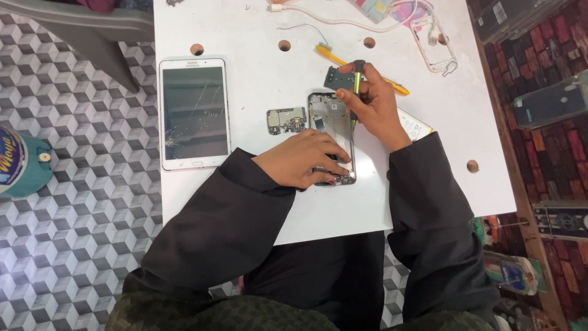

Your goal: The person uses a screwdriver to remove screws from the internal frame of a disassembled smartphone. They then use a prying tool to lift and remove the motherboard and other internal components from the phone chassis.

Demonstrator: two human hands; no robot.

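An opened phone body (331,119) lies in the middle of the white table (257,37), its back cover off. My left hand (303,158) rests flat over its lower half, pressing it down. My right hand (370,104) grips a slim green-and-black screwdriver (356,83) held upright, with its tip down at the phone's upper right edge. A small circuit board (286,120) sits just left of the phone. A dark plastic cover piece (338,78) lies above the phone, beside my right hand.
A white tablet (194,113) with a cracked screen lies at the left. A yellow tool (334,57), a thin wire (306,27), a white phone frame (436,46) and cables lie at the far edge. The table has round holes (472,166). Phone parts hang on the brick-patterned wall (551,104) at right.
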